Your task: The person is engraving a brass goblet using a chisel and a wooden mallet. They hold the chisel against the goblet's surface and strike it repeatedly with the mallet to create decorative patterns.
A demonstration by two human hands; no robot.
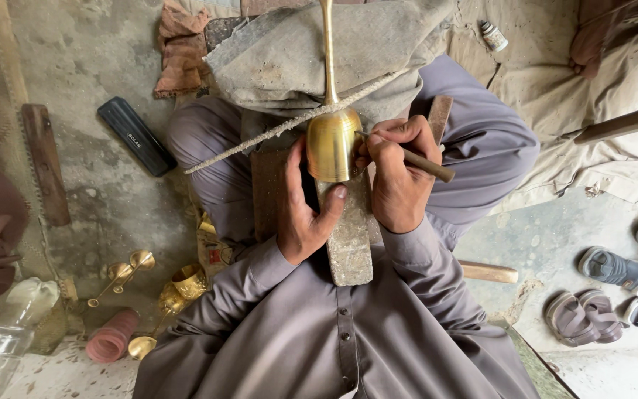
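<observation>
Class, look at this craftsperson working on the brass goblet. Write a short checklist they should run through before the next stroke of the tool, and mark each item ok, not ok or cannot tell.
1. Left hand steadies the brass goblet, thumb against its bowl: ok.
2. Goblet bowl rests on the stone block: ok.
3. Right hand grips the wooden-handled tool firmly: ok.
4. Tool tip placed on the bowl's side: cannot tell, the fingers hide the contact.
5. Cord lying across the goblet's stem stays out of the tool's path: ok.
6. Finished brass pieces on the floor lie away from the elbows: ok.
</observation>
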